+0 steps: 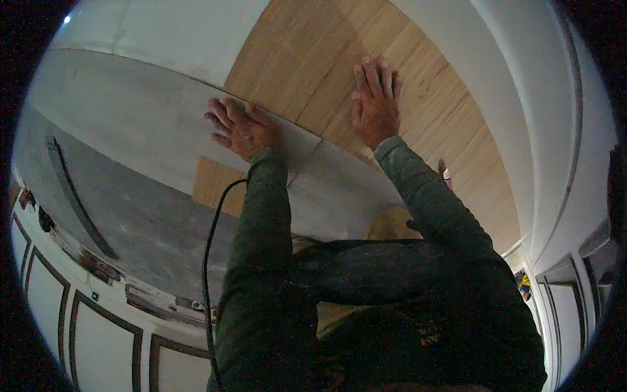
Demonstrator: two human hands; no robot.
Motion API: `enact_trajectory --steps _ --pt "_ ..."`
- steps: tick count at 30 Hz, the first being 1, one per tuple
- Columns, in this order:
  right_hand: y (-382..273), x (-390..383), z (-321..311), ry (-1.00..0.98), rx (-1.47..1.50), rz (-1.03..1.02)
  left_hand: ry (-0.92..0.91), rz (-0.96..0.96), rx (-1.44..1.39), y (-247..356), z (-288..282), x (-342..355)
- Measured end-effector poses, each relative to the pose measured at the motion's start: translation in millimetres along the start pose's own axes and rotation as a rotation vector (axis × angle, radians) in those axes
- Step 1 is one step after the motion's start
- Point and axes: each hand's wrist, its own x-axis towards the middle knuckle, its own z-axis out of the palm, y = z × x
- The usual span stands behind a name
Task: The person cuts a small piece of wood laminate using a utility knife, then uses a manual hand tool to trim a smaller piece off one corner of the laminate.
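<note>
1. Writing: faint pale marking on the front of the dark top (429, 334); too dim to read.
2. Wood-look panel (307, 62): ahead and to the right, near edge meeting pale grey slabs (153, 95) along a seam.
3. Right hand (377, 111): palm down on the panel, fingers extended, slightly parted, empty.
4. Left hand (247, 132): on the grey beside the seam, fingers spread wide, empty.
5. Black cable (208, 261) runs down beside the left forearm; smaller wood-look piece (208, 179) partly behind that forearm.
6. Far left: dark strip (77, 196) on darker grey floor (153, 219).
7. Room: white, dark-trimmed panels (104, 336) lower left.
</note>
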Motion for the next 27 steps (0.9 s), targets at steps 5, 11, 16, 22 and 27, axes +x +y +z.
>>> enact_trajectory --steps 5,11,16,22,27 --pt "-4.0 -7.4 -9.0 -0.035 -0.018 0.003 -0.032 -0.011 0.029 -3.8 -7.7 -8.7" --pt "-41.0 -0.5 -17.8 -0.066 -0.038 -0.009 0.021 0.015 -0.055 -30.0 -21.2 8.0" --pt "-4.3 -76.5 -59.3 -0.11 0.219 0.17 -0.004 -0.005 -0.016 -31.3 -16.4 3.5" --pt "87.8 -231.9 -100.4 0.099 0.251 0.55 0.035 0.019 -0.008 -31.9 -16.2 4.5" --pt "103.4 -254.4 -104.0 -0.047 -0.041 0.459 0.022 0.031 -0.038 -28.8 -17.0 0.2"
